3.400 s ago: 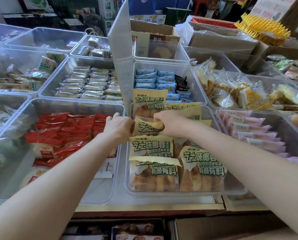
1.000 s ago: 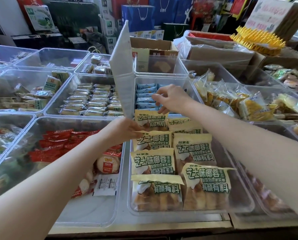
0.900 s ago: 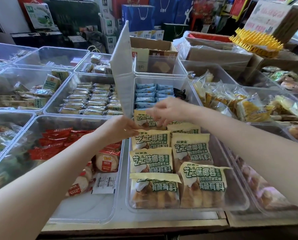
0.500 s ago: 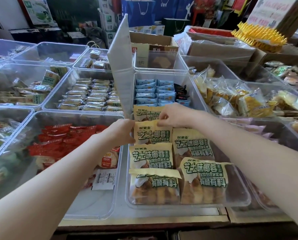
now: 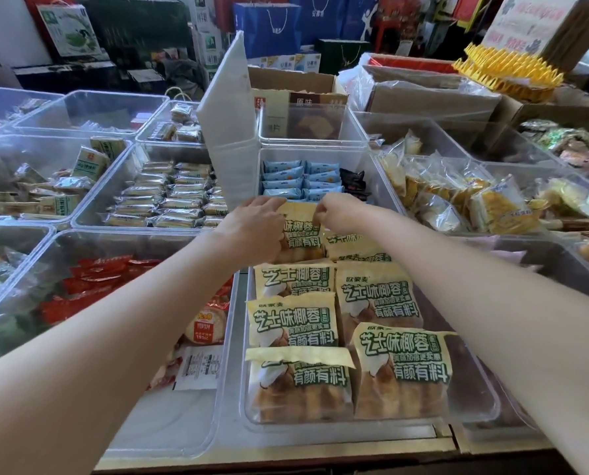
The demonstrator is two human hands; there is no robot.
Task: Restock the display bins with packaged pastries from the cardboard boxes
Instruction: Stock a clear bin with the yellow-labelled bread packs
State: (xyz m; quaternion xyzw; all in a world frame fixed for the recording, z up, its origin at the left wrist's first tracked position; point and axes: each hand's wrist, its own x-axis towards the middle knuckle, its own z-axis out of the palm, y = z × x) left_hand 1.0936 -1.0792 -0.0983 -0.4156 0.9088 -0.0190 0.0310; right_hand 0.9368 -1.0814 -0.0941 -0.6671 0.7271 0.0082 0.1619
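Observation:
A clear display bin [image 5: 471, 402] in front of me holds several yellow pastry packs with green lettering, lined up in two columns. At the bin's far end both hands are on the rearmost yellow pack [image 5: 299, 234]. My left hand [image 5: 255, 231] grips its left edge, fingers over the top. My right hand [image 5: 337, 212] pinches its top right corner. The pack stands tilted up against the packs in front of it.
A bin of red packs [image 5: 90, 286] lies to the left, a bin of blue packs [image 5: 296, 180] just behind. A white divider board [image 5: 231, 132] stands upright behind my left hand. Cardboard boxes [image 5: 423, 94] sit at the back right. Other clear bins surround these.
Both hands have closed in on the rearmost yellow pack; the left hand moved right onto its edge, and the right hand came back from the blue-pack bin to pinch its top.

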